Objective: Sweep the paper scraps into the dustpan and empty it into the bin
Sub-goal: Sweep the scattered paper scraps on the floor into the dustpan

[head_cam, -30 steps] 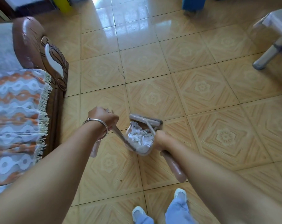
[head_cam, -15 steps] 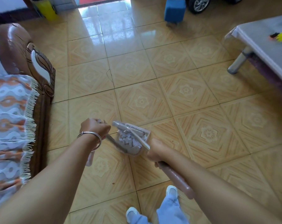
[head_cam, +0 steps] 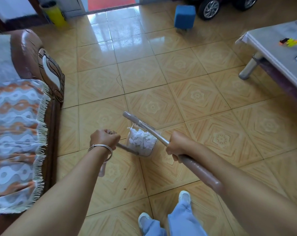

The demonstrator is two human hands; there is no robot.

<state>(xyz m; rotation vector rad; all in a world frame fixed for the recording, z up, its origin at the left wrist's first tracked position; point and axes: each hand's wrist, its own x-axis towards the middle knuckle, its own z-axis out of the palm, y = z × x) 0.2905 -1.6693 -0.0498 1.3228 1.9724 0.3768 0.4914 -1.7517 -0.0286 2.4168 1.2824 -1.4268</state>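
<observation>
Glossy beige patterned tile floor [head_cam: 187,68]. Left hand [head_cam: 104,139] grips thin metal handle of pale plastic dustpan [head_cam: 145,153], heaped with shredded white paper scraps [head_cam: 141,140], held above floor. Right hand [head_cam: 176,145] clenched around brown broom handle [head_cam: 198,169] crossing dustpan.

Open tiled floor [head_cam: 161,65] runs ahead toward the doorway, hemmed on the left by the sofa [head_cam: 33,68], on the right by the table [head_cam: 270,48], with a blue stool [head_cam: 185,17] and a yellow bin [head_cam: 56,15] far ahead.
</observation>
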